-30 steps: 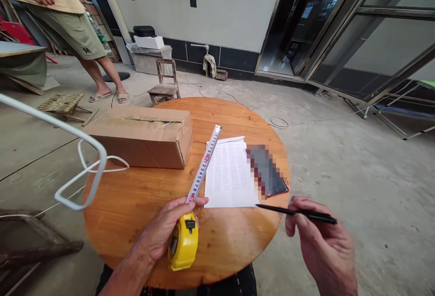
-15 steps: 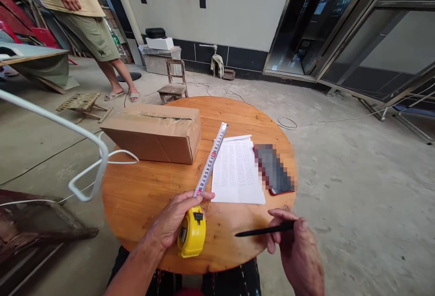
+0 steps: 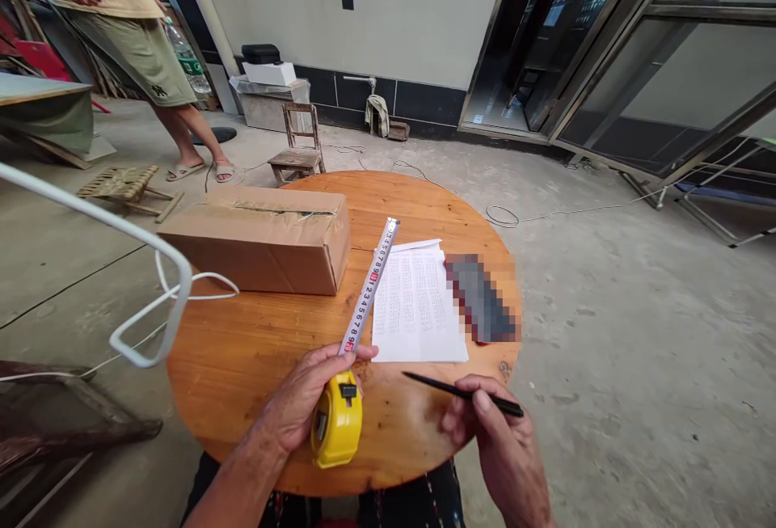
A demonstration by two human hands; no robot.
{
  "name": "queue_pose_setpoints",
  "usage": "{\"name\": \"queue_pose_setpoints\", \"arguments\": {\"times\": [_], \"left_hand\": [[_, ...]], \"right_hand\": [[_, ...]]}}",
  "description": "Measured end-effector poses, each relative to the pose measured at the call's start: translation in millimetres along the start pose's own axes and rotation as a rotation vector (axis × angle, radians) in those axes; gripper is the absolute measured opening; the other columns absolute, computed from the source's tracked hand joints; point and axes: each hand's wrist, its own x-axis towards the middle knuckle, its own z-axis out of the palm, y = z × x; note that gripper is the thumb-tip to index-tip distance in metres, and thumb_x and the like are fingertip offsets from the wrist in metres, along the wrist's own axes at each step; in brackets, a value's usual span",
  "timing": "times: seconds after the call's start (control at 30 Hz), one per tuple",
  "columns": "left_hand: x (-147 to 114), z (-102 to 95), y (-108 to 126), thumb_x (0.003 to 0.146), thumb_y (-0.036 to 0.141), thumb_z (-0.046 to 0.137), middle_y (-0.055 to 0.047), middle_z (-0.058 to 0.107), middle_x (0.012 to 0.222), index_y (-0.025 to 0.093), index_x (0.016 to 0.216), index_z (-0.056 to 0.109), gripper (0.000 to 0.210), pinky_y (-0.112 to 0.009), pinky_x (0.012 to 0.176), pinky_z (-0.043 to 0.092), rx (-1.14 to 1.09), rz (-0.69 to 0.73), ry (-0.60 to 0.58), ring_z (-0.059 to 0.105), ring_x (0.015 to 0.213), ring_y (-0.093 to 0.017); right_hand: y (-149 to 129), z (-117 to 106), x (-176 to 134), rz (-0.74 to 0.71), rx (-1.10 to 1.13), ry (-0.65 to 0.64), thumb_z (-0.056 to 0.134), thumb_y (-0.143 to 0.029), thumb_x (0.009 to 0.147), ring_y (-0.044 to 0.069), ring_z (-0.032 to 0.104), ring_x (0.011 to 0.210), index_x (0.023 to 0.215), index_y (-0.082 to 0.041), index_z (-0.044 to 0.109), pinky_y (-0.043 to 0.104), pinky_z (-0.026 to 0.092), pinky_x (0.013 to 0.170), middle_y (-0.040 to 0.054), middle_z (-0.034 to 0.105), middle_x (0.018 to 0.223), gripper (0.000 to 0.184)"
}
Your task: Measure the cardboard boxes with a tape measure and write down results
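My left hand (image 3: 309,394) grips a yellow tape measure (image 3: 339,423) at the near side of the round wooden table (image 3: 255,366). Its metal blade (image 3: 368,289) is pulled out and slants away over the left edge of a sheet of printed paper (image 3: 418,310). Between the thumb and fingers of my right hand (image 3: 500,431) is a black pen (image 3: 461,393), its tip pointing left, just below the paper. Right of the paper lies a phone-like dark object with a red edge (image 3: 483,302), blurred by pixels.
A closed cardboard box (image 3: 260,241) stands on the table's far left. A white bent metal tube (image 3: 163,269) juts in from the left. Beyond are a small wooden chair (image 3: 298,152), a woven folding stool (image 3: 124,186) and a standing person (image 3: 133,59). Cables cross the concrete floor.
My right hand has moved left and slightly up with the pen, bringing its tip closer to the paper. The left hand still holds the tape measure. The whole view has shifted slightly.
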Motion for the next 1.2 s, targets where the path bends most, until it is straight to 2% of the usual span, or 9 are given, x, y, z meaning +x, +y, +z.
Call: {"name": "queue_pose_setpoints", "arguments": {"times": [0.07,0.17,0.23,0.33,0.43,0.6,0.73,0.93,1.2], "left_hand": [[0.2,0.4,0.7,0.074,0.038,0.071,-0.004,0.068,0.066,0.013,0.099,0.073,0.035,-0.020,0.051,0.038,-0.006,0.017,0.010,0.055,0.055,-0.012],[1.1,0.0,0.5,0.075,0.036,0.071,-0.006,0.071,0.081,0.015,0.096,0.074,0.030,-0.021,0.053,0.039,-0.001,0.043,0.014,0.056,0.057,-0.011],[1.7,-0.6,-0.3,0.077,0.038,0.069,-0.005,0.070,0.075,0.014,0.100,0.073,0.034,-0.020,0.052,0.038,0.008,0.025,0.007,0.055,0.056,-0.011],[1.9,-1.4,-2.0,0.078,0.040,0.068,-0.003,0.065,0.061,0.012,0.105,0.071,0.039,-0.018,0.052,0.037,0.007,0.001,0.000,0.053,0.055,-0.011],[1.4,-2.0,-3.0,0.078,0.042,0.068,-0.002,0.064,0.059,0.012,0.106,0.071,0.041,-0.018,0.051,0.036,-0.022,-0.004,-0.008,0.052,0.055,-0.010],[1.1,-4.2,-3.6,0.074,0.044,0.071,-0.003,0.065,0.059,0.013,0.103,0.072,0.043,-0.019,0.051,0.037,-0.011,-0.011,-0.015,0.051,0.055,-0.012],[2.9,-6.0,-4.8,0.076,0.045,0.069,-0.003,0.065,0.060,0.014,0.108,0.071,0.044,-0.019,0.051,0.037,0.004,-0.020,-0.024,0.050,0.054,-0.011],[2.9,-1.8,-3.4,0.077,0.049,0.066,-0.003,0.063,0.057,0.014,0.111,0.070,0.049,-0.019,0.049,0.037,0.023,-0.069,0.008,0.049,0.052,-0.012],[3.8,-3.7,-4.2,0.078,0.045,0.067,-0.003,0.064,0.061,0.017,0.108,0.071,0.041,-0.019,0.053,0.040,0.037,-0.087,0.050,0.052,0.058,-0.013]], "right_hand": [[-2.7,1.2,7.2,-0.197,-0.301,-0.012,0.054,-0.028,0.090,0.019,0.066,0.073,0.103,-0.023,0.066,0.030,0.053,0.062,0.0062,0.069,0.084,0.018],[-4.4,6.5,32.1,-0.516,-0.788,-0.085,0.051,-0.016,0.089,0.021,0.063,0.094,0.114,-0.024,0.062,0.035,0.051,0.081,0.0089,0.067,0.102,0.028],[-4.3,12.1,53.2,-0.600,-1.081,-0.164,0.047,-0.009,0.088,0.023,0.061,0.098,0.119,-0.021,0.060,0.037,0.049,0.082,0.0104,0.066,0.107,0.035],[-6.0,18.0,77.2,-0.601,-1.361,-0.289,0.043,0.000,0.082,0.027,0.055,0.108,0.123,-0.019,0.057,0.042,0.044,0.086,0.0113,0.064,0.115,0.047],[-11.0,9.4,84.3,-0.597,-1.411,-0.282,0.043,0.002,0.078,0.027,0.052,0.113,0.124,-0.021,0.056,0.042,0.042,0.087,0.0107,0.061,0.121,0.053],[-16.6,-41.8,88.2,-0.508,-1.357,0.087,0.048,-0.019,0.086,0.026,0.056,0.103,0.116,-0.021,0.059,0.043,0.043,0.086,0.0106,0.062,0.117,0.032],[-13.2,-69.4,100.7,-0.344,-1.410,0.218,0.054,-0.038,0.083,0.030,0.055,0.106,0.125,-0.018,0.052,0.044,0.043,0.084,0.0127,0.059,0.120,0.046],[-11.2,-52.2,120.4,-0.250,-1.498,0.184,0.057,-0.048,0.080,0.033,0.053,0.106,0.133,-0.013,0.041,0.044,0.038,0.084,0.0158,0.059,0.121,0.065],[-12.8,-35.8,142.4,-0.292,-1.606,0.221,0.059,-0.044,0.078,0.032,0.054,0.096,0.131,-0.011,0.043,0.040,0.035,0.076,0.0164,0.062,0.107,0.064]]}}
